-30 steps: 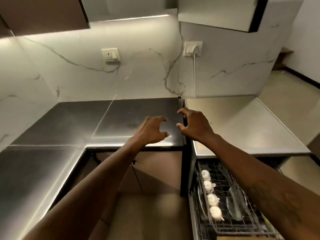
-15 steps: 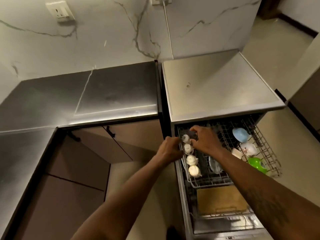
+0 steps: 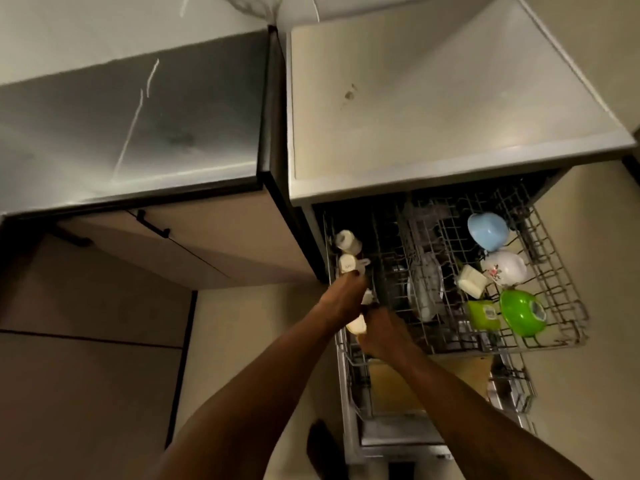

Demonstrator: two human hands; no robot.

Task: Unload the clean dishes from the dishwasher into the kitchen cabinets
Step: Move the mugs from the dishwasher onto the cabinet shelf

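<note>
Where rounded white cups [image 3: 348, 263] line wire rack [image 3: 557, 342] left edge, your right hand [image 3: 382, 336] grips smooth cream cup [image 3: 356, 326]; left hand [image 3: 341, 301] hold unclear.

Nothing reading clearly from here, a small dark mark [image 3: 347, 267] showing on the upturned base of a white cup [image 3: 348, 260], too blurred to make out, a pale label [image 3: 489, 311] sitting on the green box [image 3: 476, 321], its print smearing illegibly
</note>
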